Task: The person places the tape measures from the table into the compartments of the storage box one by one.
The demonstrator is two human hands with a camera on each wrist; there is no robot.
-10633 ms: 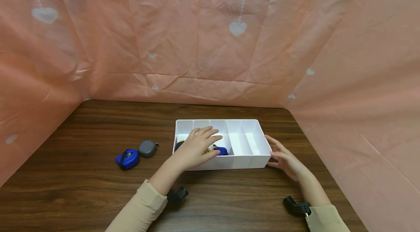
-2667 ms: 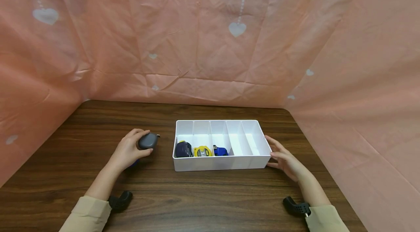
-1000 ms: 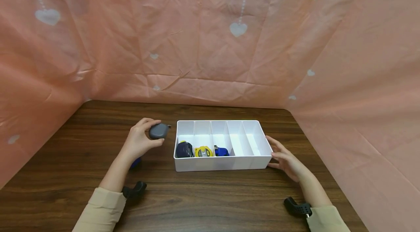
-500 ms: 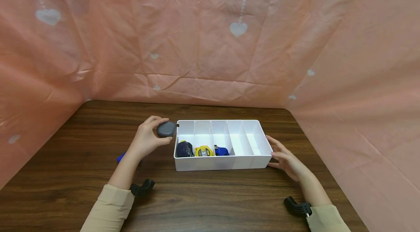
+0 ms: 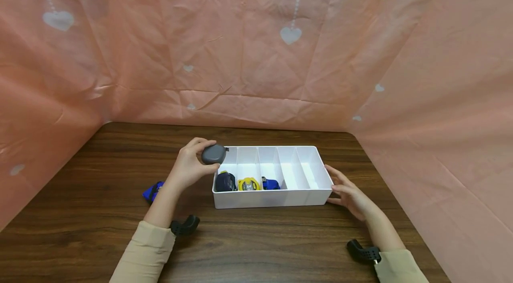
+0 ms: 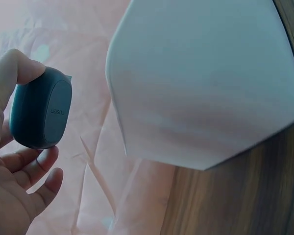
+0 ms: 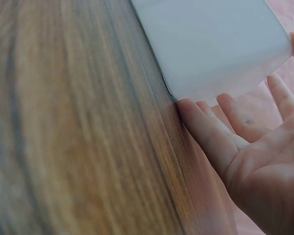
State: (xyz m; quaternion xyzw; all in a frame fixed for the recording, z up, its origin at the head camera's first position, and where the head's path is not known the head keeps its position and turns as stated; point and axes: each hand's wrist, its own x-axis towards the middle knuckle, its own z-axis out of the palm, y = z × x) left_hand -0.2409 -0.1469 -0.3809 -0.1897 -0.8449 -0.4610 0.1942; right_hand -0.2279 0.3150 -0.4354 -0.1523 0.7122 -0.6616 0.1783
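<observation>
R hand (image 5: 350,196), lower right of head view, fingers apart, touches end of white box (image 5: 270,199). L hand (image 5: 191,163), ctr-left, pinches grey tape measure (image 5: 213,154) nr box's upper-left corner. Prob. light, rigid, smooth, so a bit slippery; best hold: rounded edges, avoiding end tab (image 5: 227,149).

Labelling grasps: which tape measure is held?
The rounded grey tape measure, pinched in the left grip. The navy, yellow and blue tape measures sit in the white plastic compartment box; another blue tape measure, partly hidden, lies on the wood-grain table.
</observation>
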